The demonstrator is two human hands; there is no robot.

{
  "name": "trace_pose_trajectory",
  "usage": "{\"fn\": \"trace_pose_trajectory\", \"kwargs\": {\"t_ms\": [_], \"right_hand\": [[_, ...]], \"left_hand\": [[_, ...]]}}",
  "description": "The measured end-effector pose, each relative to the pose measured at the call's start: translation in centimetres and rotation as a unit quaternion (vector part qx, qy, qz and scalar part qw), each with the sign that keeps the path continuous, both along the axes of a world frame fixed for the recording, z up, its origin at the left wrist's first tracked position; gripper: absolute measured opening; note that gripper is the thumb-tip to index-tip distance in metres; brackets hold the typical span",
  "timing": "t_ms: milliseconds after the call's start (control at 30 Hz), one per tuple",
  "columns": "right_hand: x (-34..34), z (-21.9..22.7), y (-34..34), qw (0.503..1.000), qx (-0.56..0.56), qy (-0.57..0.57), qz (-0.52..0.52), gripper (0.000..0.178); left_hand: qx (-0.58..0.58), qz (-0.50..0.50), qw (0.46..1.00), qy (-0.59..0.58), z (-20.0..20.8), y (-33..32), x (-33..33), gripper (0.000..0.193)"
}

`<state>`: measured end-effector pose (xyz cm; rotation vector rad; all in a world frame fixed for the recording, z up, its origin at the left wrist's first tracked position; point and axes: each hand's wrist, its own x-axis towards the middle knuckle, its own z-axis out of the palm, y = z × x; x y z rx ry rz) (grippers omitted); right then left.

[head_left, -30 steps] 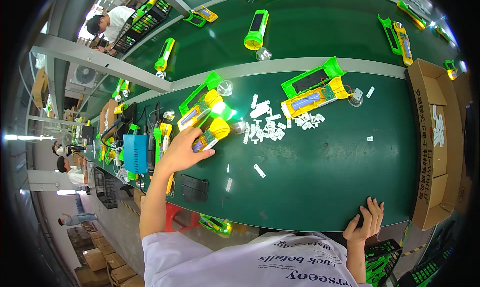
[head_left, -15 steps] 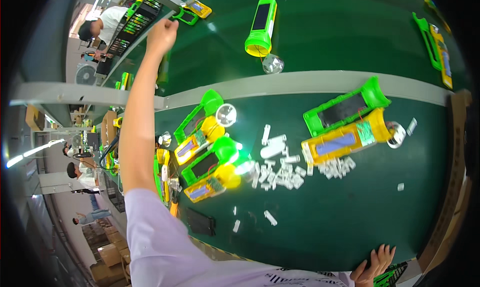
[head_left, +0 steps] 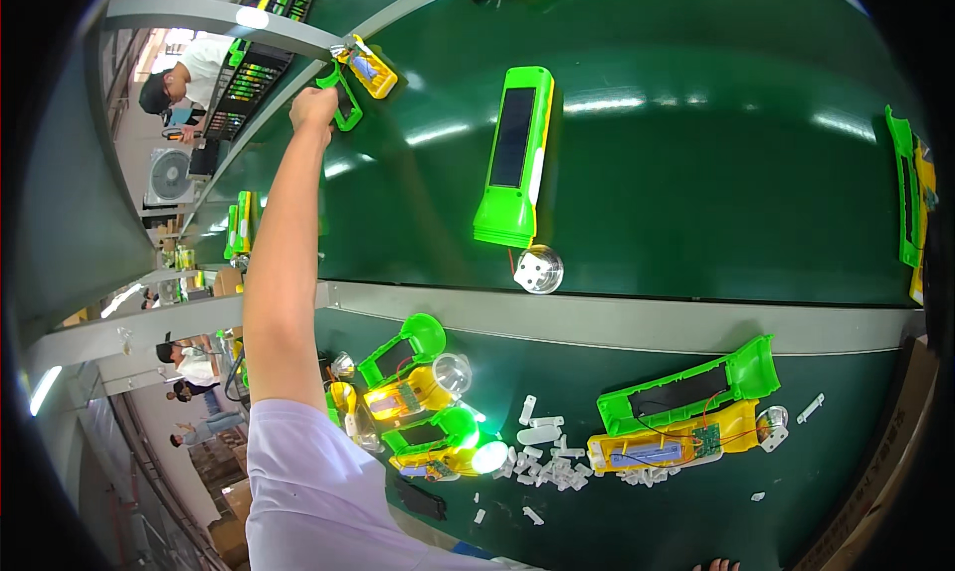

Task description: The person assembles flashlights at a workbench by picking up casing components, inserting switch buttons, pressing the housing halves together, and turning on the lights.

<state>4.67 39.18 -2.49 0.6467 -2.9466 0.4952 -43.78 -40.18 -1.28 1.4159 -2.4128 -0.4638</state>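
Note:
My left arm reaches far out to the upper left. My left hand [head_left: 315, 111] is closed at the near end of a green flashlight shell [head_left: 348, 105]; its fingertips are partly hidden. Touching that shell is its yellow half [head_left: 369, 69], which has a battery in it. Only the fingertips of my right hand [head_left: 717, 566] show at the bottom edge, so its grip is hidden. Mid-table on the far side lies a green-and-yellow flashlight [head_left: 514, 153] with a dark solar panel. Its clear lamp head [head_left: 538, 270] hangs out on wires.
A grey rail [head_left: 617, 315] crosses between the two green tabletops. On the near one lie opened flashlights [head_left: 686, 402], two lit lamps [head_left: 488, 458], a pile of small white plastic pieces [head_left: 545, 462] and a black panel [head_left: 421, 498]. Other people [head_left: 184, 79] work at the left.
The view has tilted upward, so the tables sit lower in the picture. My left hand has come closer to the green shell, which has turned. My right hand has mostly left the picture.

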Motion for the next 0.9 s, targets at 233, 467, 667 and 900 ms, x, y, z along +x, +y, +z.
{"fn": "trace_pose_trajectory", "kwargs": {"t_ms": [233, 467, 667, 900], "right_hand": [[-0.7, 0.9, -0.3, 0.999, 0.022, -0.024, 0.0, 0.023], [-0.5, 0.6, -0.4, 1.0, 0.008, -0.013, -0.006, 0.021], [-1.3, -0.5, -1.9, 0.994, -0.043, 0.087, -0.043, 0.018], [-0.2, -1.7, -0.1, 0.983, -0.126, 0.133, -0.005, 0.02]], "left_hand": [[0.031, -0.108, 0.989, -0.099, -0.5, 3.3, -2.9, 0.091], [0.115, -0.078, 0.99, 0.002, -0.4, 1.7, -1.9, 0.051], [0.213, -0.198, 0.955, 0.05, 6.3, 8.3, 5.7, 0.038], [0.158, -0.425, 0.891, -0.02, 14.6, 32.4, 18.7, 0.056]]}}
